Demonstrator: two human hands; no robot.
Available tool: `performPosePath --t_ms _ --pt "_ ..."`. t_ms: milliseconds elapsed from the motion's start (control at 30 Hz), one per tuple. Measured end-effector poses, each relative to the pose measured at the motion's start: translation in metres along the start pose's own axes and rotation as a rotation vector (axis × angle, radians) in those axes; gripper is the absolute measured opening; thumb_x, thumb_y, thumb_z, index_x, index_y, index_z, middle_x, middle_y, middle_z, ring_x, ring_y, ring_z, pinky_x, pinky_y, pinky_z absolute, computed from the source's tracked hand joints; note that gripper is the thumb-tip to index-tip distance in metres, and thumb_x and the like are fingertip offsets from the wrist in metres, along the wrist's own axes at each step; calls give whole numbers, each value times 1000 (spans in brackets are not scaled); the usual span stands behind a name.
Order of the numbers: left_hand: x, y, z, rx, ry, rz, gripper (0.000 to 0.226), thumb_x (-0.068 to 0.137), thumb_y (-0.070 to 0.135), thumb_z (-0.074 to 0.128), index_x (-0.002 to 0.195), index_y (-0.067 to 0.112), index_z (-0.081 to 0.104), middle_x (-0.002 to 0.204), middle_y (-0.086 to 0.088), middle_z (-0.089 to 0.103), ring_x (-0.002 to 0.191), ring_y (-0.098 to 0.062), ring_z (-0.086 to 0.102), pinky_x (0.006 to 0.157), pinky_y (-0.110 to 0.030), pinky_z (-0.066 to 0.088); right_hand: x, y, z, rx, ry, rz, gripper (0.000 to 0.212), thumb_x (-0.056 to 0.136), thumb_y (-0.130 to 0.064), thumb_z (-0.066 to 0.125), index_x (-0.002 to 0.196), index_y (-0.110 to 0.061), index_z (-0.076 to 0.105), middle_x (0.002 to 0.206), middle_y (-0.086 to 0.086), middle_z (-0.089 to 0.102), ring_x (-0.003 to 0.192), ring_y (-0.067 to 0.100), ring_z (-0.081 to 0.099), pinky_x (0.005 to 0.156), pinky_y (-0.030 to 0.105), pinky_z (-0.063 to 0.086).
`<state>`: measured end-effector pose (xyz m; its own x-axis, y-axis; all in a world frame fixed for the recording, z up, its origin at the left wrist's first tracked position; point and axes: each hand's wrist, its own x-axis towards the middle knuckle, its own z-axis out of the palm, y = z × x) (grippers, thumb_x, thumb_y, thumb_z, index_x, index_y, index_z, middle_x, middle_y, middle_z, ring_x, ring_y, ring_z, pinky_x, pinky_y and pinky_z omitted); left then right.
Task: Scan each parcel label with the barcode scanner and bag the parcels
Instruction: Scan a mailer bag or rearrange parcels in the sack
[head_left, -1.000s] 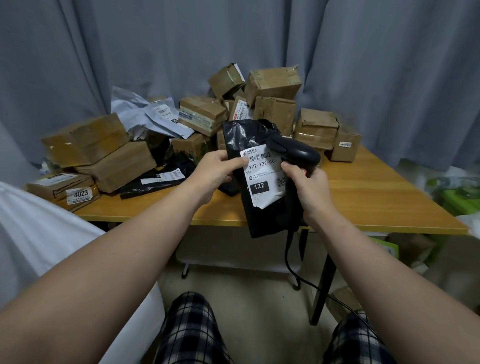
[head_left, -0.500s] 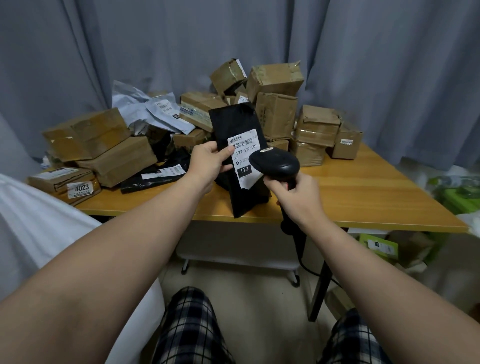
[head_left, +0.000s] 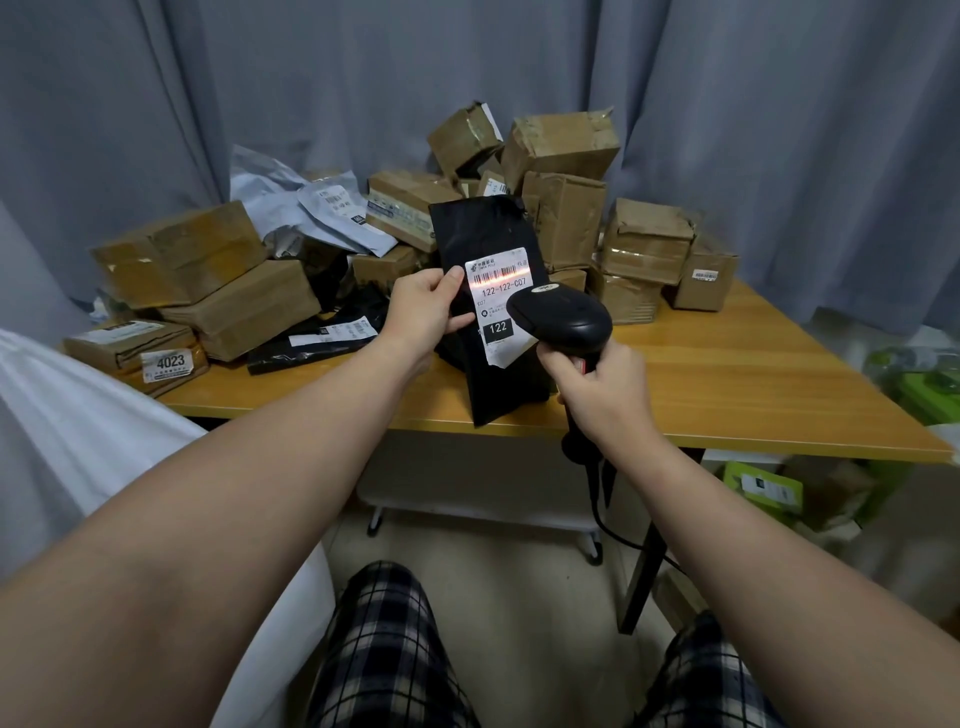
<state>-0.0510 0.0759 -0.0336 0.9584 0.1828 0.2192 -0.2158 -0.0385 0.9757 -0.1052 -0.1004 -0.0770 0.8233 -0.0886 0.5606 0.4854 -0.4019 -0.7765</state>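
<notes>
Black poly mailer (head_left: 483, 234), pinched upright in left hand (head_left: 423, 312); barcode scanner (head_left: 566, 322), gripped by right hand (head_left: 605, 395): best scanned with red beam (head_left: 498, 274) level across the label (head_left: 501, 304) barcode.

Probably home room – grey curtains (head_left: 779, 130), wooden table (head_left: 753, 374) heaped with taped cardboard parcels (head_left: 563, 228).

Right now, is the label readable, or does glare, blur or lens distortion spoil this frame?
Head view: the label is sharp, with 122-122-C07 legible. The red beam from the scanner washes out part of the barcode. The black parcel shows only a faint sheen. Wide-angle distortion makes the curtain folds lean at the sides. The lighting is dim and even, with no hard shadows.
</notes>
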Motion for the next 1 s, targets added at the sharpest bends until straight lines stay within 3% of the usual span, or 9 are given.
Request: performPosePath --t_ms 233,400,567,767,867,1000 --pt "0 0 1 12 -2 0 27 102 20 45 102 -1 61 106 -9 66 93 -10 65 69 -19 57 -2 2 -2 27 -2 -32 49 86 -18 70 51 -32 38 41 -17 49 57 25 63 56 29 43" --pt "0 0 2 12 -3 -10 31 102 20 45 110 -6 60 108 -11 66 90 -9 65 68 -18 57 -4 2 -3 12 7 -54 50 85 -17 71 50 -32 38 41 -18 48 52 18 57 53 27 40" --pt "0 0 2 17 -1 -9 27 102 20 45 104 -1 61 104 -8 66 90 -10 65 66 -17 57 -5 3 -4 12 13 -52 49 86 -17 71 52 -32 39 41 -19 49 51 13 55 50 19 38" --pt "-4 1 2 12 1 1 27 102 20 45 104 -1 61 103 -4 66 90 -9 65 65 -16 55 -6 2 -4 19 6 -31 45 85 -20 72 55 -33 41 44 -22 52 57 19 61 55 27 42" --pt "-12 0 0 -25 49 6 23 102 21 45 95 7 63 102 -2 67 92 -9 65 68 -18 56 -8 2 -2 40 -4 -30 44 84 -21 73 56 -34 41 45 -18 52 58 24 61 57 35 46" --pt "-30 -6 -13 -132 171 2 26 102 21 46 91 3 61 96 -2 68 93 -10 67 73 -22 58 -11 -3 13 52 -43 -41 45 83 -21 74 55 -32 40 45 -13 48 56 19 60 55 32 43"
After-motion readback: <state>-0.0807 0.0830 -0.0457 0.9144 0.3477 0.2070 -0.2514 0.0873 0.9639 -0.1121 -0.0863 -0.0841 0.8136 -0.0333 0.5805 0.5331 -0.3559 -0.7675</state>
